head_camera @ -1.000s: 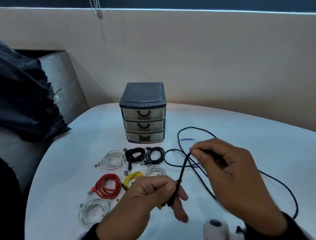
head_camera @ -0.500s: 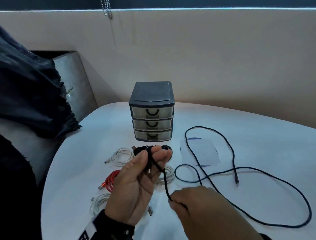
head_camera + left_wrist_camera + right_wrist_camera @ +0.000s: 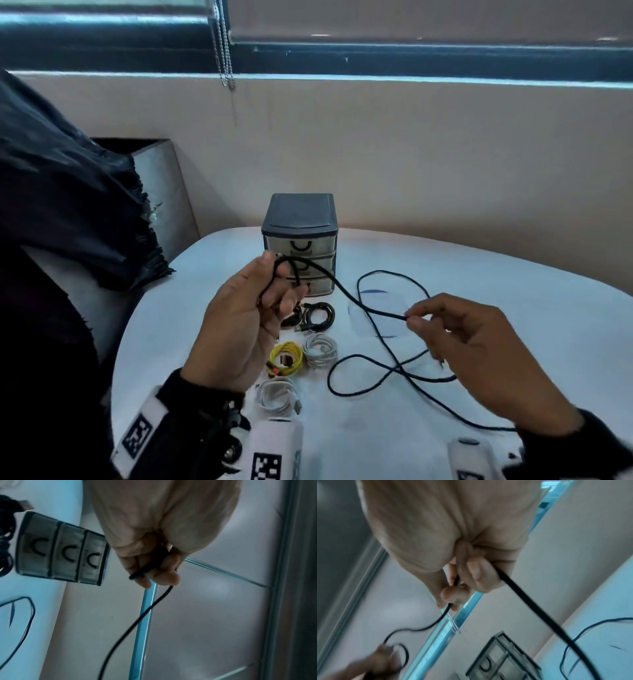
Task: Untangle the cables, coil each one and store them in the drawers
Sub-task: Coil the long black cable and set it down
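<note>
A long black cable (image 3: 363, 305) runs between both hands and trails in loose loops over the white table (image 3: 513, 308). My left hand (image 3: 270, 284) is raised in front of the drawer unit and grips a small loop of the cable (image 3: 137, 575) wound over its fingers. My right hand (image 3: 411, 317) pinches the cable (image 3: 453, 582) between thumb and forefinger, out to the right. The small dark three-drawer unit (image 3: 299, 240) stands behind, all drawers closed. Coiled cables lie before it: black (image 3: 317, 317), yellow (image 3: 286, 358), two white (image 3: 320, 349) (image 3: 277, 397).
A dark cloth (image 3: 68, 212) drapes over a chair at the left. A wall and window sill rise behind the table. A faint paper sheet (image 3: 373, 315) lies under the cable loops. Wrist camera mounts (image 3: 274, 448) sit at the bottom edge.
My left hand has risen with a loop of the black cable wound on it. My right hand has slid along the cable out to the right and lifted it.
</note>
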Demonstrator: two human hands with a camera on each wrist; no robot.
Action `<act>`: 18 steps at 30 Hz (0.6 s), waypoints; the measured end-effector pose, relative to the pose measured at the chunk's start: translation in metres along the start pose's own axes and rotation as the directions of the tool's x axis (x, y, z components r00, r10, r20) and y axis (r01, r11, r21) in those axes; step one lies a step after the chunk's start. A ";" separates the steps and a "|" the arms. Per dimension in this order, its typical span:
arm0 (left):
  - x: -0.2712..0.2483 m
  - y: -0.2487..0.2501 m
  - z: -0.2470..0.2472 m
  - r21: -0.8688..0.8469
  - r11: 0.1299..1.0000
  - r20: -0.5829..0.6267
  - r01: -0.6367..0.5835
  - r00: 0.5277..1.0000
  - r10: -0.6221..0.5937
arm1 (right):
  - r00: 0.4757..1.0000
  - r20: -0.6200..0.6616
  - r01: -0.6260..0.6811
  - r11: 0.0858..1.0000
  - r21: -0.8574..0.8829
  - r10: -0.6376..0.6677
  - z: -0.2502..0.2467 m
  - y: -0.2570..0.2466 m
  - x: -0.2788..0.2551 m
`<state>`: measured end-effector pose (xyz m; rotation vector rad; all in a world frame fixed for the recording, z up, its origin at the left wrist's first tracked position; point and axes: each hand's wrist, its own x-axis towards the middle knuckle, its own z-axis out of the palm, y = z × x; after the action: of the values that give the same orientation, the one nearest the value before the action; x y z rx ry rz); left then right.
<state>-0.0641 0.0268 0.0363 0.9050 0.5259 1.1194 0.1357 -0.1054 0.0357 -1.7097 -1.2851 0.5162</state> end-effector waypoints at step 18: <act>-0.102 0.056 -0.015 0.730 0.657 0.253 -0.190 0.968 -0.001 | 0.972 -0.204 0.012 0.895 -0.445 -0.115 -0.109 -0.018 -0.054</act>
<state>-0.1440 -0.0541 0.0676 1.7953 0.7746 0.8512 0.1897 -0.1983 0.0956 -2.0198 -1.3538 -0.0235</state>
